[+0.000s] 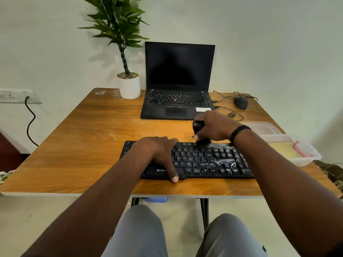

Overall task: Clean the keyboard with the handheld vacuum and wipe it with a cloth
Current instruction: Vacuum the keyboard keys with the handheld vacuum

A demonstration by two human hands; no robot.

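- head view: a black keyboard (194, 160) is seen lying near the front edge of a wooden table (83, 138), right of centre.
- the left hand (159, 154) is laid flat over the keyboard's left half, fingers fairly straight, thumb reaching past the near edge; nothing is gripped, the board is only pressed down.
- the right hand (215, 127) is curled round a small black handheld vacuum (199, 133), whose blurred tip is held at the keyboard's far edge, about the middle.
- a yellow cloth (282, 149) is seen in a clear plastic tray (306, 156) just right of the keyboard, untouched.
- a laptop (178, 82), a mouse (240, 102) and a potted plant (128, 78) stand at the far side.
- judged risk: the keyboard could be slid or tipped off the near edge if pressure is eased; keycaps could be caught by the nozzle; the tray could be knocked by the right forearm.
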